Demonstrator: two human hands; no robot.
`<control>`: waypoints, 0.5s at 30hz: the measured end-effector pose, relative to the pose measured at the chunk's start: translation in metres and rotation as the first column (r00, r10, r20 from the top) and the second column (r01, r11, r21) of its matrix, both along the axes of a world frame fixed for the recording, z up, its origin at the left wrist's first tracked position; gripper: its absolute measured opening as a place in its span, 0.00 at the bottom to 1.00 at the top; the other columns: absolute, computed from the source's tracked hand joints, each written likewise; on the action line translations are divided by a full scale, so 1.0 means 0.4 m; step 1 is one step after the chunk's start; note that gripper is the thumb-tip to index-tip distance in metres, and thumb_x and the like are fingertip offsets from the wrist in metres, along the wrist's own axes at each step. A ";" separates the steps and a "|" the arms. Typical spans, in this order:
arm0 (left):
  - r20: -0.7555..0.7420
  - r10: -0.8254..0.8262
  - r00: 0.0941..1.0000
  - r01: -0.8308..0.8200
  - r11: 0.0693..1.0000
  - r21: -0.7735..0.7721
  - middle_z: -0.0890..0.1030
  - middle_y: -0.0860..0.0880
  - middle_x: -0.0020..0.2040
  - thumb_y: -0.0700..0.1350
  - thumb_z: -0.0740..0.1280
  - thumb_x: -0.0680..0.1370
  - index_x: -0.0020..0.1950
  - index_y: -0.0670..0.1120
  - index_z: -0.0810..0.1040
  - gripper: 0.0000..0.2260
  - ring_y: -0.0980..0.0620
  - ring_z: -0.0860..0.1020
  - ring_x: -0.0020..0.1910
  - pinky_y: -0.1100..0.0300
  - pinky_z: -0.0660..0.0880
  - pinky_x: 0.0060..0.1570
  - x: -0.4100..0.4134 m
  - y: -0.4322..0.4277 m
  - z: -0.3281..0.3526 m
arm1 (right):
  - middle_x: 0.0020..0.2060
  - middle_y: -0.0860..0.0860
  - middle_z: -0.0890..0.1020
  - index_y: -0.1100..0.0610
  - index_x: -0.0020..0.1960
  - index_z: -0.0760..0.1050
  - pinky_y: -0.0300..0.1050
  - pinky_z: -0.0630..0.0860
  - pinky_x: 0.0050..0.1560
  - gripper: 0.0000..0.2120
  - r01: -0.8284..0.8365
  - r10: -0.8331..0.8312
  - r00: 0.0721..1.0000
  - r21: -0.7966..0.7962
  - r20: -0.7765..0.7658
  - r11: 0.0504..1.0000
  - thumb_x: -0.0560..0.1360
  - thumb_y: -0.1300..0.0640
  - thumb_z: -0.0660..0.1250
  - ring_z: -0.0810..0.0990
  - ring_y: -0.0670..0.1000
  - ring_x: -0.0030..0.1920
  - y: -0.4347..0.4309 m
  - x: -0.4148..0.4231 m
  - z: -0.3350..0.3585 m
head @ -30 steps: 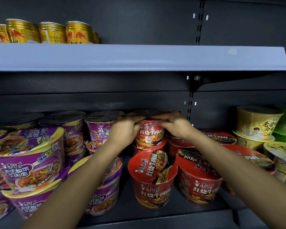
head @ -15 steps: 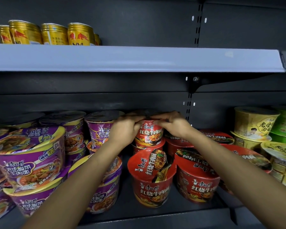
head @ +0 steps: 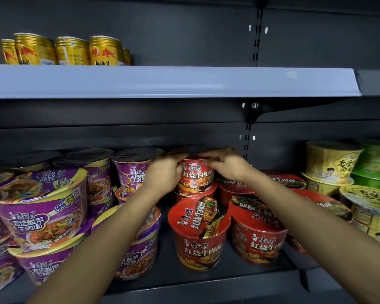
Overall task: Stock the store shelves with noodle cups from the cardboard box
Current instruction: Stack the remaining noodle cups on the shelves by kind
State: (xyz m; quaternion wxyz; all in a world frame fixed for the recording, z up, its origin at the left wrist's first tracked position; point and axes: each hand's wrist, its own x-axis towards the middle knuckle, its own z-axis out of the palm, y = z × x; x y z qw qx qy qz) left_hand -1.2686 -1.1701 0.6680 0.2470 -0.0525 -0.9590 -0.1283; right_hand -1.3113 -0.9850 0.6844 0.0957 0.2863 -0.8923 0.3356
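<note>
Left hand: You are gripping the left side of the red noodle cup (head: 196, 176) with your left hand (head: 165, 174). The fingers are curling over its top rim and the palm is pressing against its wall.
Right hand: You are holding the right side of the same cup with your right hand (head: 226, 165), fingers curling over the lid edge. The fingertips of both hands are nearly meeting above the lid.
Held cup: It is standing upright at the back of the lower shelf (head: 167, 262), label facing you. It is sitting on top of a second red cup (head: 195, 192), whose rim is showing just below it.
Front row: The left front cup (head: 199, 233) and the right front cup (head: 258, 238), both red, are standing nearer to you, just beside each other, lids showing.
Left neighbours: Purple noodle cups (head: 40, 211) are filling the shelf to your left in stacks. The rear purple cup (head: 130, 172) is sitting just beside your left hand.
Right neighbours: Yellow noodle cups (head: 329, 161) and green noodle cups (head: 375, 161) are sitting in stacks at the far right, well apart from the held cup.
Upper shelf: Its grey front edge (head: 162, 82) is running above your hands, with gold drink cans (head: 105, 51) standing at its left end.
Arms: Your left forearm (head: 119, 227) and right forearm (head: 305, 216) are reaching in from the bottom corners, converging on the held cup.
</note>
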 end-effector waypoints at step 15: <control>-0.245 0.047 0.968 -0.014 0.991 0.133 0.77 0.42 0.60 0.48 0.64 0.78 0.69 0.47 0.71 0.19 0.41 0.75 0.59 0.51 0.72 0.54 0.167 0.049 -0.003 | 0.62 0.47 0.78 0.52 0.64 0.76 0.21 0.60 0.57 0.16 -0.044 0.009 0.974 -0.152 -0.226 0.987 0.77 0.55 0.67 0.73 0.43 0.64 -0.024 0.230 0.021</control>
